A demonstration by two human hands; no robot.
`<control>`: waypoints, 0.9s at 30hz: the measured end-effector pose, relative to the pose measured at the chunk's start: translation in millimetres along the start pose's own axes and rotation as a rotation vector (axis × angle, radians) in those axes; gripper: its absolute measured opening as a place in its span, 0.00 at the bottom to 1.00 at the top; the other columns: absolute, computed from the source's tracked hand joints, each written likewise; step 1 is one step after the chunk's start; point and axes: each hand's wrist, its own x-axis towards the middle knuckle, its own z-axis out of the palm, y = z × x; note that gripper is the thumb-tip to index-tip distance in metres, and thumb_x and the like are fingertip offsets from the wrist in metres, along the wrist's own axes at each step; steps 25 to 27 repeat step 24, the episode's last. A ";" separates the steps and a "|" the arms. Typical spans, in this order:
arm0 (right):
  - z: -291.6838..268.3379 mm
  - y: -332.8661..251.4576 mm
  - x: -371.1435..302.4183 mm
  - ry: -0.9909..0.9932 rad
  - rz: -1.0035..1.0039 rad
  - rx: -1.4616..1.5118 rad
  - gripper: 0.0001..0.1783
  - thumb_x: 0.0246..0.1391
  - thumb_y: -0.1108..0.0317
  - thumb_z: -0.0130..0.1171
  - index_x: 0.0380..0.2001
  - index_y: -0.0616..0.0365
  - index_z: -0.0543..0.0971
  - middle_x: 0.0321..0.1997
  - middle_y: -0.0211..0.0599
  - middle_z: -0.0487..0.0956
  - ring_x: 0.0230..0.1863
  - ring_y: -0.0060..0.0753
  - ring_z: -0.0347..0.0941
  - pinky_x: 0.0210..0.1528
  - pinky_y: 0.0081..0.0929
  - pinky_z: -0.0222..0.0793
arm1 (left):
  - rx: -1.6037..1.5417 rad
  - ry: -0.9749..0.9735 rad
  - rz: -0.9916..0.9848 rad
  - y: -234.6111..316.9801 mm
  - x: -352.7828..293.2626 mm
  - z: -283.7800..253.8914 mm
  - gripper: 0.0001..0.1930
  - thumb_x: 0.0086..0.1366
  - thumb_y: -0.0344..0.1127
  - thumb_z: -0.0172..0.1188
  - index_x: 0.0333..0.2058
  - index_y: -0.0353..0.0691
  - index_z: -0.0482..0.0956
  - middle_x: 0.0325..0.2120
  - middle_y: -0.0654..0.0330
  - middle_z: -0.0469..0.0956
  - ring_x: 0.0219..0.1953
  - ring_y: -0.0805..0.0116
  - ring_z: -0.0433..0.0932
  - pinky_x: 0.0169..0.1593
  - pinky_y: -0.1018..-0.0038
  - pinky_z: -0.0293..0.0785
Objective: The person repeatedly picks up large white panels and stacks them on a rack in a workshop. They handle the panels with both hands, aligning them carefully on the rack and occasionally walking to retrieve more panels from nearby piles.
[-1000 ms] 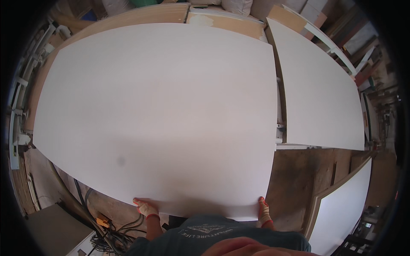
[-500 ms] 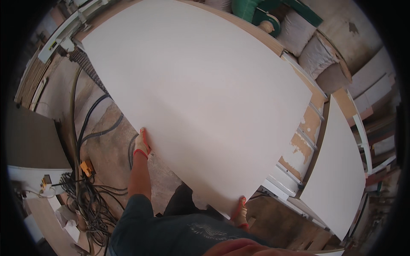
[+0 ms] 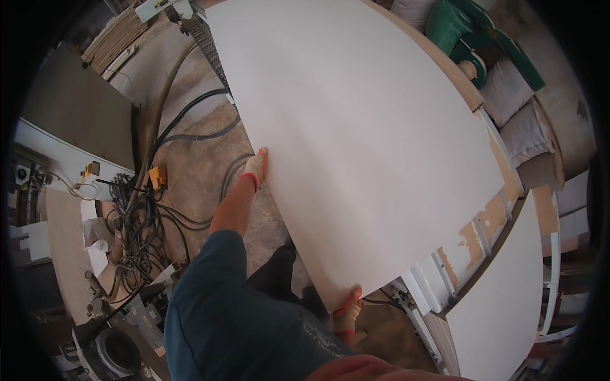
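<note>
A large white board (image 3: 356, 133) stretches away from me over the machine bed. My left hand (image 3: 257, 166), in a pale work glove with red-orange trim, grips its left edge with the thumb on top and the fingers hidden underneath. At the near corner my right hand (image 3: 349, 311), gloved the same way, is closed on the board's edge, thumb over the top face. The board's far end runs out of the picture at the top.
Black cables (image 3: 136, 235) lie tangled on the floor to the left, beside an orange connector (image 3: 157, 178). Another white panel (image 3: 499, 292) stands at the right. Metal rails (image 3: 445, 273) run beside the board. Behind are a green machine (image 3: 448, 28) and stuffed sacks (image 3: 508, 95).
My view has turned leftward, so the board and both hands appear shifted and rotated. More of the cables and floor equipment at left shows. Both hands keep their hold on the board.
</note>
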 end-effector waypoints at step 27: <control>-239.4 14.6 -4.6 0.195 -0.149 0.046 0.41 0.62 0.29 0.57 0.67 0.45 0.76 0.66 0.42 0.78 0.63 0.51 0.74 0.66 0.64 0.68 | 0.103 0.335 0.142 -55.5 -25.7 -38.3 0.25 0.71 0.53 0.68 0.58 0.44 0.77 0.47 0.64 0.83 0.45 0.72 0.80 0.47 0.70 0.76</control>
